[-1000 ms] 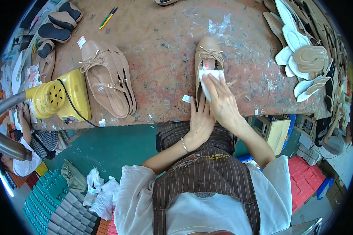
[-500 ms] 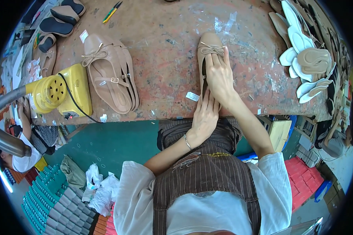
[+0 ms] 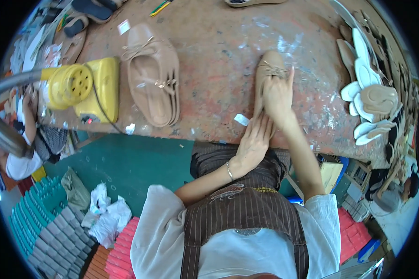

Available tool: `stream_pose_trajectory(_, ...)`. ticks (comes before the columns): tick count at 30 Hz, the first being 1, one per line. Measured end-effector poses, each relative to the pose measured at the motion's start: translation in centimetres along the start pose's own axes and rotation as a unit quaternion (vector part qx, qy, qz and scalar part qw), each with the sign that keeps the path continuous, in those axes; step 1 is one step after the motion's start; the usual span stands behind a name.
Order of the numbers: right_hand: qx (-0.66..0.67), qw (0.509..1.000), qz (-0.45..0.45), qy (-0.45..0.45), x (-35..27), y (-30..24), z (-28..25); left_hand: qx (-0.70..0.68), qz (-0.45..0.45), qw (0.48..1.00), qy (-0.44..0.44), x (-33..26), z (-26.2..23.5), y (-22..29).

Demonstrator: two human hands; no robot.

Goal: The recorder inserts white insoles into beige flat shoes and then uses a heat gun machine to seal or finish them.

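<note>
- Looking down from our head camera, we see a worn reddish-brown workbench [image 3: 209, 69] filling the upper half of the frame, with our own striped apron [image 3: 246, 218] and white sleeves filling the lower middle.
- On the bench, right of centre, lies a beige flat shoe [image 3: 269, 69] with a small bow at its toe, the toe pointing toward the top of the frame and the heel near the bench's front edge.
- What has changed: a second ago our right hand pressed a white cloth or pad onto this shoe; now no white pad shows, and the bare hand has slid up over the shoe's opening. We judge the wiping is over and we are now pressing or smoothing something inside the shoe.
- Our right hand [image 3: 278, 95] lies flat on the shoe, fingers close together and stretched toward the bow, forearm running down to the lower right.
- Our left hand [image 3: 255, 142] has crept forward: its fingers, loosely together, now rest against the shoe's heel end at the bench edge, steadying it. A thin bracelet circles the wrist.
- At upper left centre sits a pair of matching beige shoes [image 3: 153, 76], side by side and untouched.
- Left of them stands a yellow blower-like machine [image 3: 81, 88].
- At the right rim lies a heap of white and tan insoles [image 3: 370, 100].
- A small white scrap [image 3: 241, 119] lies just left of our left fingertips.
</note>
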State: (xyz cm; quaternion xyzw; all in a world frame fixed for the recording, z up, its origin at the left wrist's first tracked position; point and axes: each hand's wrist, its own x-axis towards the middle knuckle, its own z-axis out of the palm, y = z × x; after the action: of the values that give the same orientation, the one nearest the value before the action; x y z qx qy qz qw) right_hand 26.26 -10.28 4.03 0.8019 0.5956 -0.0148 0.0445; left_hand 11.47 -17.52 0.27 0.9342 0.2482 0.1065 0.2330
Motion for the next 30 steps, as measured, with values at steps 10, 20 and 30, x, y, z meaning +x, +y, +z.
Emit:
stream_pose_trajectory(10, 0.205, 0.947, -0.026, 0.246, -8.6, -0.4, -1.8, -0.154, -0.047, 0.923, 0.349, -3.5, -11.6, -4.9)
stream_pose_trajectory(20, 0.572, 0.798, 0.076, 0.172, -5.3, -6.8, -5.2, -0.404, -0.423, 0.768, 0.261, -6.2, -13.4, -17.6)
stream_pose_trajectory(30, 0.443, 0.854, -0.063, 0.266, 1.2, -18.0, -3.7, -0.6, -0.342, 0.656, 0.305, -4.3, -14.8, -14.9)
